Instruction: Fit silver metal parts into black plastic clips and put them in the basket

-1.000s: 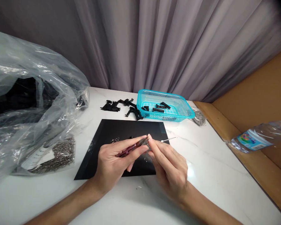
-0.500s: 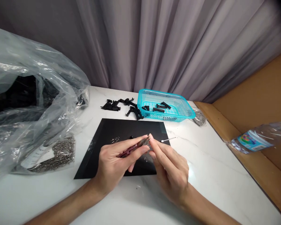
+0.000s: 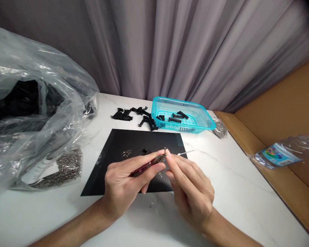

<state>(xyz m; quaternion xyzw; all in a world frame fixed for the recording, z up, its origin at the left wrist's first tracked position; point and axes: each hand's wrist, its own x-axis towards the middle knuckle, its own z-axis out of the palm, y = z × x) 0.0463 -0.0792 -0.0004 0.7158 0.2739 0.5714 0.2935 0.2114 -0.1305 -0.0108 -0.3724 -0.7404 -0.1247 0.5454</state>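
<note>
My left hand (image 3: pixel 130 181) is closed around a pair of small pliers (image 3: pixel 142 167) with purplish-red handles, their metal jaws pointing right. At the jaw tips my right hand (image 3: pixel 193 185) pinches with thumb and forefinger. A tiny metal wire piece (image 3: pixel 165 149) pokes up there, partly covered by fingertips. Both hands are above a black mat (image 3: pixel 98 175). Several bent wire pieces (image 3: pixel 126 153) lie on its left part, with a loose one (image 3: pixel 160 175) between my hands. Behind the left fingers sits a small black part (image 3: pixel 145 151). A thin pointed tool (image 3: pixel 185 152) extends past the mat's right edge.
A turquoise basket (image 3: pixel 208 124) holds several black plastic parts; more black parts (image 3: pixel 122 115) lie left of it. Clear bags of metal pieces stand at left (image 3: pixel 68 168) and behind right (image 3: pixel 219 129). A big plastic bag (image 3: pixel 74 79), cardboard (image 3: pixel 273 99) and a bottle (image 3: pixel 278 154) flank the table.
My right hand has shifted slightly right and down, and my left slightly left. The wire piece now shows above the fingertips. The pliers stay in my left hand.
</note>
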